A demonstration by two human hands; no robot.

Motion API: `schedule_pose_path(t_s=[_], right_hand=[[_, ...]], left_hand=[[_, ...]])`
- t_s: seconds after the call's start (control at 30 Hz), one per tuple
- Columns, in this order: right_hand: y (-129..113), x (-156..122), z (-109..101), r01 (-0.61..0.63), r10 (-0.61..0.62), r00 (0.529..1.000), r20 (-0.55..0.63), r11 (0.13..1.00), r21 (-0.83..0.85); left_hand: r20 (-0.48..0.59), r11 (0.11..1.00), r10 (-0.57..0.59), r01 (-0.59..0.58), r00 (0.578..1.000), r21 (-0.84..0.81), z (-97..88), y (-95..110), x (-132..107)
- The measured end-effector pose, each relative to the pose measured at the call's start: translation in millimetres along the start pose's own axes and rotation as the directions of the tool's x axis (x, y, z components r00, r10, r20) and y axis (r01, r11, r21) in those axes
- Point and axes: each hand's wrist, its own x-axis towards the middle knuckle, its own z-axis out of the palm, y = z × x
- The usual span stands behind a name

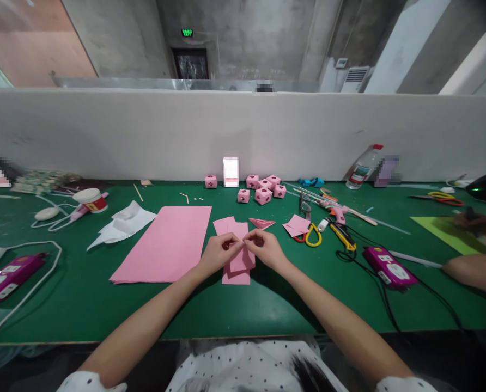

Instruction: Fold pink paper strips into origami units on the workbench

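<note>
My left hand (218, 252) and my right hand (266, 248) meet over the table, fingertips pinched together on a small piece of pink paper (242, 260). Much of its upper edge is hidden by my fingers. Beneath and around it lie more small pink paper pieces (236, 277), overlapping one another. Just beyond my right hand rests a folded pink paper triangle (261, 224). A stack of large pink sheets (169, 239) lies left of my left hand. Several folded pink paper cubes (263, 196) sit farther back, near the partition.
Small pink squares (297, 224) partly cover yellow-handled scissors (314, 237) at right. Near them are a utility knife (343, 237), glue gun (340, 214) and purple power strip (390, 268). Crumpled white paper (122, 224) and a paper cup (91, 201) stand left. Another person's arm (474, 272) reaches in.
</note>
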Motion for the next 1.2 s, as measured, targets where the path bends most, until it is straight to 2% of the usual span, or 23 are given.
schedule_pose_path(t_s=[0.17,0.4,0.5,0.57,0.67,0.73,0.83,0.93,1.0,1.2], right_hand=[[1,0,0,0.009,-0.009,1.000,-0.004,1.000,-0.014],[9,3,-17,-0.037,0.023,0.992,-0.123,0.993,-0.116],[15,9,-25,-0.071,0.065,0.978,-0.198,0.997,-0.021],[16,10,-24,-0.090,0.107,0.978,-0.177,0.991,0.101],[14,7,-15,-0.091,0.107,0.992,-0.070,0.976,0.196],[11,3,-8,-0.057,0.063,0.997,-0.032,0.983,0.172],[6,0,-2,-0.033,0.039,0.998,-0.059,0.994,0.100],[2,-3,-1,0.009,-0.011,0.996,-0.087,1.000,-0.026],[-2,-5,0,0.066,-0.072,0.996,-0.059,0.993,-0.097],[-9,-11,7,0.101,-0.104,0.995,-0.012,0.986,-0.130]], left_hand=[[0.027,1.000,0.004,-0.003,1.000,-0.013,-0.1,2,0],[-0.002,0.999,-0.010,0.010,1.000,-0.053,-3.9,3,1],[-0.035,0.996,-0.021,0.017,0.999,-0.088,-6.2,0,3],[-0.041,0.993,-0.030,0.025,0.999,-0.115,-6.2,-3,4],[-0.019,0.988,-0.034,0.031,0.999,-0.149,-4.2,-6,5],[-0.013,0.986,-0.036,0.034,0.999,-0.163,-3.0,-6,5],[-0.021,0.989,-0.034,0.030,0.999,-0.144,-2.5,-6,5],[-0.017,0.993,-0.007,0.005,1.000,-0.117,-2.2,-5,5],[-0.012,0.994,0.010,-0.011,1.000,-0.110,-1.9,-5,6],[-0.036,0.999,0.036,-0.036,0.999,-0.009,-2.0,-2,2]])
